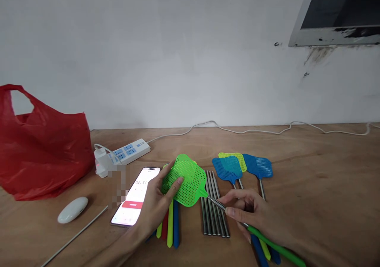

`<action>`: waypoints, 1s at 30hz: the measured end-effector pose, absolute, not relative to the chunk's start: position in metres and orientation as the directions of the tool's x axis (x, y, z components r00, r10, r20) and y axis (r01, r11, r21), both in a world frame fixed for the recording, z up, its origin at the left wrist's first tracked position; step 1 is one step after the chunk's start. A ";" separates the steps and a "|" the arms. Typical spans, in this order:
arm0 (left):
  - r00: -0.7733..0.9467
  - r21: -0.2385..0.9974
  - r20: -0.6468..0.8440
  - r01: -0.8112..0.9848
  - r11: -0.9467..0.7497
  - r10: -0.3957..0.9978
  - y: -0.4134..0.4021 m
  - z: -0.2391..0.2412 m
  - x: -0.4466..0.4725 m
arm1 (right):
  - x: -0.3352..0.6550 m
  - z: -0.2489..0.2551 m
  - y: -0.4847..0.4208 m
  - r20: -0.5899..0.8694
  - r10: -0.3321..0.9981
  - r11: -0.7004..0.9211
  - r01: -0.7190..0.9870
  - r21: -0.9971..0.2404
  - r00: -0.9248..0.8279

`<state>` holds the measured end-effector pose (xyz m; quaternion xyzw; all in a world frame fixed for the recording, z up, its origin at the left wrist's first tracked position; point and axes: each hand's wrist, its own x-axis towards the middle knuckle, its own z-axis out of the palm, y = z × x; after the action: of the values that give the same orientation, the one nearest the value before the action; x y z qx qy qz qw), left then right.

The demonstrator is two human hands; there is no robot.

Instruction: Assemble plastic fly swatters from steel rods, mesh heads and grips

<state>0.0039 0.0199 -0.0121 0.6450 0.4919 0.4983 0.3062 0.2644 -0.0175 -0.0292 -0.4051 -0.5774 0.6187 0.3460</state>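
My left hand (pixel 158 195) grips the mesh head of a bright green fly swatter (pixel 190 184), thumb on top. The fingers of my right hand (pixel 251 209) close around its metal shaft, and its green handle slants toward the lower right. Beneath the swatter, several bare metal rods (pixel 212 215) lie side by side. Near my left wrist are several flat handles in blue, yellow-green and red, among them a blue handle (pixel 176 225). Beyond my right hand rest a light blue swatter (pixel 227 170), a yellow-green swatter (pixel 244 162) and a darker blue swatter (pixel 259 166); my hand partly hides their shafts.
A lit phone (pixel 126 213) lies left of my left hand, near a white mouse-shaped object (pixel 73 210). Behind them sits a power strip (pixel 138 150) with a plugged-in charger (pixel 102 162). A red plastic bag (pixel 47 152) stands far left. A white cable (pixel 246 132) runs along the wall.
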 end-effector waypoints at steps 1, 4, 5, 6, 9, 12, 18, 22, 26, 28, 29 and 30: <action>0.016 0.884 0.343 0.334 -0.328 0.939 0.019 -0.012 0.004 | 0.264 -0.029 -0.018 -0.100 0.896 -0.092 0.041 -0.995 -0.433; 0.011 0.880 0.344 0.344 -0.327 0.939 0.018 -0.012 0.004 | 0.262 -0.029 -0.018 -0.089 0.898 -0.081 0.037 -0.996 -0.431; 0.014 0.879 0.344 0.347 -0.327 0.939 0.018 -0.012 0.004 | 0.262 -0.029 -0.018 -0.084 0.898 -0.076 0.036 -0.996 -0.432; 0.016 0.878 0.345 0.347 -0.329 0.938 0.017 -0.012 0.004 | 0.262 -0.029 -0.018 -0.081 0.898 -0.072 0.038 -0.997 -0.433; 0.026 0.878 0.354 0.336 -0.341 0.935 0.016 -0.012 0.005 | 0.263 -0.031 -0.018 -0.085 0.894 -0.072 0.046 -0.996 -0.441; 0.026 0.884 0.349 0.324 -0.338 0.937 0.016 -0.012 0.005 | 0.263 -0.031 -0.018 -0.093 0.897 -0.084 0.039 -0.996 -0.432; 0.067 0.889 0.330 0.314 -0.334 0.942 0.022 -0.007 0.002 | 0.258 -0.027 -0.018 -0.094 0.917 -0.083 0.045 -0.996 -0.387; -0.024 0.888 0.390 0.275 -0.369 0.920 0.027 -0.004 -0.002 | 0.257 -0.032 -0.016 -0.029 0.957 -0.039 -0.027 -0.999 -0.289; -0.032 0.885 0.387 0.294 -0.361 0.922 0.024 -0.005 -0.001 | 0.261 -0.033 -0.013 -0.032 0.977 -0.056 -0.110 -0.992 -0.209; 0.007 0.873 0.395 0.310 -0.377 0.919 0.021 -0.005 0.001 | 0.262 -0.029 -0.011 -0.060 0.980 -0.099 -0.200 -0.975 -0.192; 0.029 0.870 0.394 0.312 -0.383 0.919 0.019 -0.005 0.001 | 0.262 -0.027 -0.011 -0.071 0.981 -0.115 -0.251 -0.961 -0.180; 0.053 0.871 0.386 0.309 -0.383 0.921 0.017 -0.004 0.002 | 0.262 -0.025 -0.010 -0.075 0.983 -0.124 -0.299 -0.946 -0.169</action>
<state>0.0022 0.0174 -0.0045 0.6598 0.4659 0.5062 0.3023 0.2621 -0.0103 -0.0252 -0.3999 -0.4273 0.6342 0.5053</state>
